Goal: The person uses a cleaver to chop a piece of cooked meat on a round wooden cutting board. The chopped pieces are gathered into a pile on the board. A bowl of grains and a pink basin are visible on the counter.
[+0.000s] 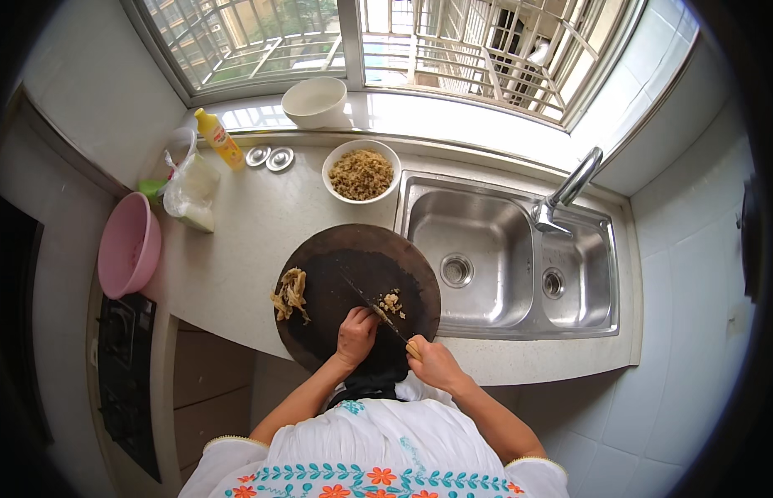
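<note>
My right hand (434, 362) is closed around the wooden handle of a kitchen knife (361, 293), whose blade points up and left over a round dark chopping board (361, 239). Against the blade, near the handle, my left hand (356, 335) rests with bent fingers; what lies under its fingertips is mostly hidden. Small pale chopped bits (391, 303) lie on the board just right of the blade. A heap of brownish, stringy food pieces (290, 295) sits at the board's left edge. Behind the board stands a white bowl (394, 180) filled with brown chopped food (361, 174).
Right of the board is a double steel sink (470, 249) with a faucet (567, 187). To the left stand a pink basin (130, 246), a plastic bag (190, 190), a yellow bottle (219, 139) and two metal lids (279, 159). An empty white bowl (314, 103) is on the sill; a gas stove (128, 380) lies lower left.
</note>
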`<action>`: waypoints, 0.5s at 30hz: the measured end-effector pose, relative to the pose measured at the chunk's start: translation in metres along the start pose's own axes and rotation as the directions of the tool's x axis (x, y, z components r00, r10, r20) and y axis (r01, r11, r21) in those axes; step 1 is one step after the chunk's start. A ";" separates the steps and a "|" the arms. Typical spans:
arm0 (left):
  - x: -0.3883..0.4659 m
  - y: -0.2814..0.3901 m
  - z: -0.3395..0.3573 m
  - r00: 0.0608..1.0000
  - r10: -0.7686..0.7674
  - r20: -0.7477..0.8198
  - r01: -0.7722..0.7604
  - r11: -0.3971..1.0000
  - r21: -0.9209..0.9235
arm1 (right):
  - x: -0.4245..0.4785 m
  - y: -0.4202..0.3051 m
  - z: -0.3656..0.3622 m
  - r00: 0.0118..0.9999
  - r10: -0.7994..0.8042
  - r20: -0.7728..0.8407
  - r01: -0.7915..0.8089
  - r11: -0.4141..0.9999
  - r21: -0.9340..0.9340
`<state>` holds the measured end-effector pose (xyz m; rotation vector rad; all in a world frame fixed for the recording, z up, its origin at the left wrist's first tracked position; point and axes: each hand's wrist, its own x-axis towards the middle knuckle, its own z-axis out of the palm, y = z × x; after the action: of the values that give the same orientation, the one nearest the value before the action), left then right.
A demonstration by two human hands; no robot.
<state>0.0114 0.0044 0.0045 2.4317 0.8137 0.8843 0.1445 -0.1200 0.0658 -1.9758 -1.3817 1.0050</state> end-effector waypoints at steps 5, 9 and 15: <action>-0.003 -0.004 0.001 0.999 0.012 0.044 -0.012 1.000 0.002 | 0.005 0.009 -0.002 0.991 -0.090 0.095 0.095 0.995 -0.044; -0.002 -0.004 0.001 0.998 -0.005 0.058 0.005 1.000 -0.007 | 0.014 0.009 0.006 0.988 -0.105 0.111 0.115 0.989 -0.092; -0.005 -0.004 0.001 0.996 -0.010 0.085 0.011 1.000 -0.009 | 0.029 0.005 0.028 0.999 -0.041 0.001 0.041 0.995 -0.090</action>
<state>0.0072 0.0043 -0.0005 2.4367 0.7894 0.7735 0.1303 -0.0942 0.0377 -2.0029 -1.4848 0.9381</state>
